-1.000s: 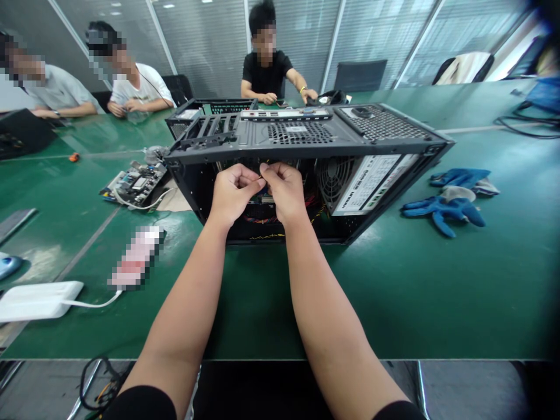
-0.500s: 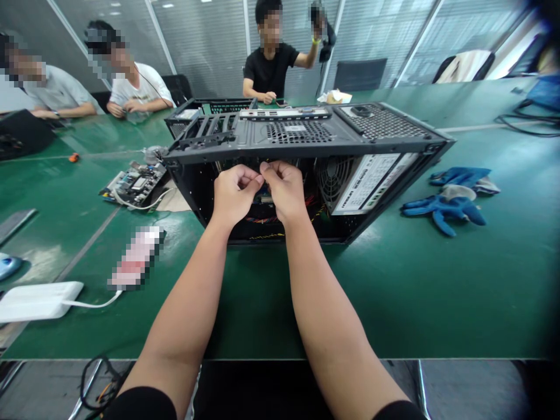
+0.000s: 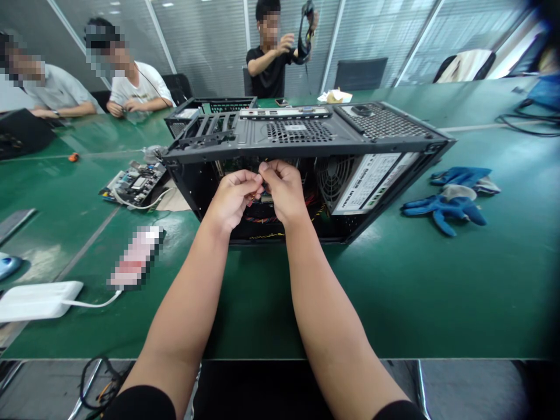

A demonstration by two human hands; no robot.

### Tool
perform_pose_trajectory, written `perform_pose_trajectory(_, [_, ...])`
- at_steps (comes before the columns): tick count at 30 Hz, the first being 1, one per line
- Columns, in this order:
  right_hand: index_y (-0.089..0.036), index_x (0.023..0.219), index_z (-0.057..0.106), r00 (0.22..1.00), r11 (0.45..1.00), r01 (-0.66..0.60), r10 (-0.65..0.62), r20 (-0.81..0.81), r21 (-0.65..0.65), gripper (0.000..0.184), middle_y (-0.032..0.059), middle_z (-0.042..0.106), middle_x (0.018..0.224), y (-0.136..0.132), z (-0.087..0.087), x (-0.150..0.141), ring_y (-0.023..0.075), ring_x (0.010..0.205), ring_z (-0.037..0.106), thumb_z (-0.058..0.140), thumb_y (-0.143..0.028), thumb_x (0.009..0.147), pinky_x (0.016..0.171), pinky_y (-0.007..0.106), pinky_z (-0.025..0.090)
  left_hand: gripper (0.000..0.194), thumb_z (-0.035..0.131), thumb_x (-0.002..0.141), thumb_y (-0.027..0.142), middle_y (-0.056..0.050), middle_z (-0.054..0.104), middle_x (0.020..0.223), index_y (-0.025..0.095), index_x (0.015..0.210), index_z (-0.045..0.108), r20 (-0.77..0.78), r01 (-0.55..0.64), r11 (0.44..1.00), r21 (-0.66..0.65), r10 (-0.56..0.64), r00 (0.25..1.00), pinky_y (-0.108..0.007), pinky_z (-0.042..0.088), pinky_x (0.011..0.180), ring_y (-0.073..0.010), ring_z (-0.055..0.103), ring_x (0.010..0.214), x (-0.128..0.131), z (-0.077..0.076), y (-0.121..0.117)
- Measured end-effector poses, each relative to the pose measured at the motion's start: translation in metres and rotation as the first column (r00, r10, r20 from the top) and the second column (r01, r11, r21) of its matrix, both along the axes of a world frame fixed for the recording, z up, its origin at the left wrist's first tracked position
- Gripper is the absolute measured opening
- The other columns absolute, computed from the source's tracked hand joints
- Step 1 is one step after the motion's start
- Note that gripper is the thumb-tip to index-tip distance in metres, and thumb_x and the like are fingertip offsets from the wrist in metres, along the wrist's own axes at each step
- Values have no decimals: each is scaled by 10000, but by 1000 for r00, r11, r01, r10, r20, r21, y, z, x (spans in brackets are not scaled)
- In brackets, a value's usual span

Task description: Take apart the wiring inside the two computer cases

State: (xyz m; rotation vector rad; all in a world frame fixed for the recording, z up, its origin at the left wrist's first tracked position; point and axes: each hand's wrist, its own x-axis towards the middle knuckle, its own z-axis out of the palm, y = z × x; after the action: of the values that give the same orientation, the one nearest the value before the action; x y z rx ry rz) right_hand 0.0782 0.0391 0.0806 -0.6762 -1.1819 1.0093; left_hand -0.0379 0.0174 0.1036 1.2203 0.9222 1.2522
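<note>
A black computer case [image 3: 301, 149] lies with its open side facing me, its vented back panel on top. Both of my hands reach to that opening, fingertips close together. My left hand [image 3: 234, 198] is pinched closed; a bit of thin wire with a reddish part shows below its fingers. My right hand [image 3: 284, 189] is pinched closed beside it, and what its fingertips hold is too small to make out. To their right sits the power supply [image 3: 367, 184] with its fan grille. Coloured cables [image 3: 262, 220] run inside, below my hands.
Blue gloves [image 3: 450, 204] lie right of the case. At left are a motherboard [image 3: 137, 181], a phone [image 3: 137, 256] and a white power bank [image 3: 41, 300] joined by a cable. Another case [image 3: 219, 105] stands behind. Three people sit across the green table [image 3: 437, 291].
My left hand has turned slightly and its fingers have shifted, so a reddish wire part now shows beneath them. My right hand stays nearly still. The person opposite has brought both hands to a dark cable bundle.
</note>
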Motion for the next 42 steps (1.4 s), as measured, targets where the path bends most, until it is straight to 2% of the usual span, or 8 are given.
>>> perform_pose_trajectory(5, [-210, 656, 500, 997, 997, 71, -71, 41, -13, 360, -47, 417, 612, -2, 3, 0, 107, 627, 448, 673, -461, 847, 622, 282, 392, 97, 706, 726, 143, 32, 591, 597, 182, 704, 620, -194, -123, 964, 234, 171, 966, -185, 369, 475, -80, 518, 541, 0, -2, 1])
perform_pose_trajectory(11, [-202, 644, 524, 973, 980, 190, -197, 122, 63, 277, -50, 451, 616, 0, 2, 0, 102, 633, 442, 655, -325, 855, 636, 284, 375, 82, 697, 752, 168, 23, 623, 642, 178, 717, 623, -370, -174, 829, 532, 412, 833, -204, 436, 552, -86, 542, 580, 2, 1, 0])
perform_pose_trajectory(14, [-203, 648, 517, 970, 979, 191, -200, 141, 71, 274, -53, 449, 618, 0, 3, 0, 102, 629, 435, 652, -317, 858, 642, 288, 373, 76, 685, 748, 150, 26, 646, 653, 178, 717, 622, -397, -177, 779, 602, 484, 780, -207, 462, 593, -88, 568, 597, 3, 3, -2])
perform_pose_trajectory(18, [-204, 624, 502, 972, 981, 179, -187, 142, 70, 321, -51, 429, 606, -3, 5, 1, 105, 632, 434, 656, -353, 863, 649, 290, 379, 77, 689, 760, 182, 19, 648, 622, 177, 698, 645, -422, -194, 821, 537, 460, 781, -214, 429, 529, -91, 556, 549, 2, 2, -3])
perform_pose_trajectory(23, [-212, 642, 514, 994, 998, 70, -70, 89, -1, 348, -42, 457, 592, -7, 7, 1, 110, 605, 463, 652, -430, 875, 623, 290, 396, 64, 707, 755, 202, -2, 662, 612, 159, 714, 684, -328, -189, 922, 338, 304, 895, -212, 400, 484, -88, 540, 509, 1, -1, -1])
perform_pose_trajectory(30, [-222, 682, 524, 998, 997, -64, 64, 15, -53, 367, -41, 501, 604, -6, 5, 0, 100, 556, 457, 690, -514, 829, 553, 272, 405, 37, 721, 714, 150, -14, 691, 654, 146, 706, 685, -188, -125, 968, 218, 167, 968, -219, 466, 562, -105, 603, 592, -1, 0, -1])
perform_pose_trajectory(35, [-222, 686, 524, 997, 994, -77, 75, -31, -72, 391, -53, 450, 611, -3, 3, 2, 99, 577, 441, 728, -544, 775, 564, 269, 405, 68, 739, 726, 181, -12, 681, 647, 146, 708, 683, -147, -100, 973, 209, 133, 980, -214, 467, 565, -97, 596, 588, -1, 0, -1])
perform_pose_trajectory(42, [-208, 663, 557, 999, 994, 43, -45, -14, -97, 363, -43, 424, 630, -2, 2, 2, 108, 644, 432, 746, -500, 767, 607, 272, 385, 69, 736, 741, 208, 8, 665, 650, 171, 746, 679, -373, -161, 889, 428, 337, 864, -225, 429, 502, -97, 547, 521, 1, 1, -4])
